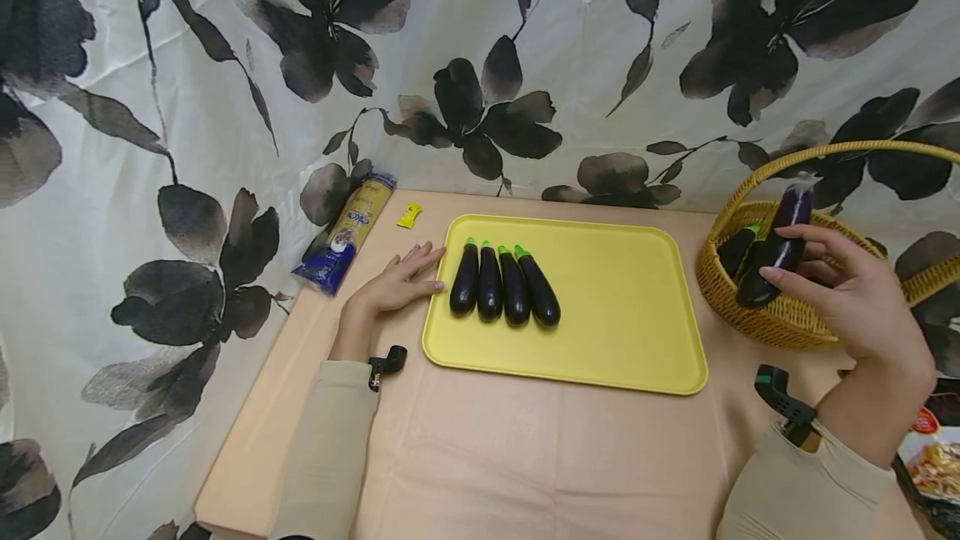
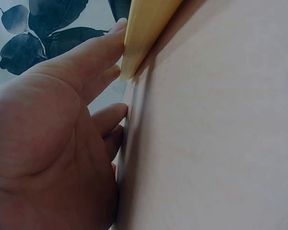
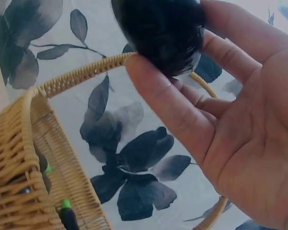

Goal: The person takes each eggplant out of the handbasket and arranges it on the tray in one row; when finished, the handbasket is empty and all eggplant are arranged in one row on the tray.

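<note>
My right hand (image 1: 855, 290) pinches a dark purple eggplant (image 1: 778, 244) between thumb and fingers, above the wicker basket (image 1: 780, 319). In the right wrist view, that eggplant's rounded end (image 3: 161, 36) shows between the fingertips. More eggplants lie inside the basket, partly hidden; one green stem (image 3: 66, 203) shows past the wicker wall. Several small eggplants (image 1: 515, 286) lie side by side on the left part of a yellow tray (image 1: 622, 315), green stems pointing away from me. With fingers extended on the table, my left hand (image 1: 401, 280) touches the tray's left rim.
A blue and yellow packet (image 1: 345, 236) lies at the table's left edge, near a small yellow wrapper (image 1: 409, 216). The basket's tall handle (image 1: 847, 148) arches behind my right hand. A food package (image 1: 933, 465) sits at the lower right. Floral cloth (image 1: 465, 40) hangs behind the table.
</note>
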`<state>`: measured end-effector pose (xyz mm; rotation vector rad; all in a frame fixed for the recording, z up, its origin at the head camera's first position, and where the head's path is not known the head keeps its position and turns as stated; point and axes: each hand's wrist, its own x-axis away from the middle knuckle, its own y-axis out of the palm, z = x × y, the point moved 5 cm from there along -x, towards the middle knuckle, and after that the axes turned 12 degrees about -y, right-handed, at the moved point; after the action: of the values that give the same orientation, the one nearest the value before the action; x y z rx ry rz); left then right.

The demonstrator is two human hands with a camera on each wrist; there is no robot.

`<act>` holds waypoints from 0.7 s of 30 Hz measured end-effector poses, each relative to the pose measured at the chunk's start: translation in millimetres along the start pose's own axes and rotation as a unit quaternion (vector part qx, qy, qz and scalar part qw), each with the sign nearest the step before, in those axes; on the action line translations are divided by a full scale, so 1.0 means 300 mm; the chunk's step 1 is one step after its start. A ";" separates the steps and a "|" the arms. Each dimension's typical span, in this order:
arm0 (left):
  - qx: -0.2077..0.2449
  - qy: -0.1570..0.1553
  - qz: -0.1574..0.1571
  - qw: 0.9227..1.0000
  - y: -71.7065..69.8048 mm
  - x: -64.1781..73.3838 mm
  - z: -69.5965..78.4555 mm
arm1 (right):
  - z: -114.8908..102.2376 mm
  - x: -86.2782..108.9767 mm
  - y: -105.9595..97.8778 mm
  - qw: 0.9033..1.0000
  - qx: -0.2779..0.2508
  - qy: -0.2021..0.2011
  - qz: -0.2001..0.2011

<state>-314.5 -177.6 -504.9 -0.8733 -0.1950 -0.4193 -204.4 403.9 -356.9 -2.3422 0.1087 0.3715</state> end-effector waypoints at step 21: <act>0.006 -0.001 0.002 1.000 0.002 -0.004 0.006 | -0.117 -0.123 0.185 0.989 -0.087 -0.067 -0.095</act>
<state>-315.5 -175.5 -504.5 -0.8614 -0.1985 -0.4130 -241.8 338.5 -359.4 -2.4643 -0.2173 0.4572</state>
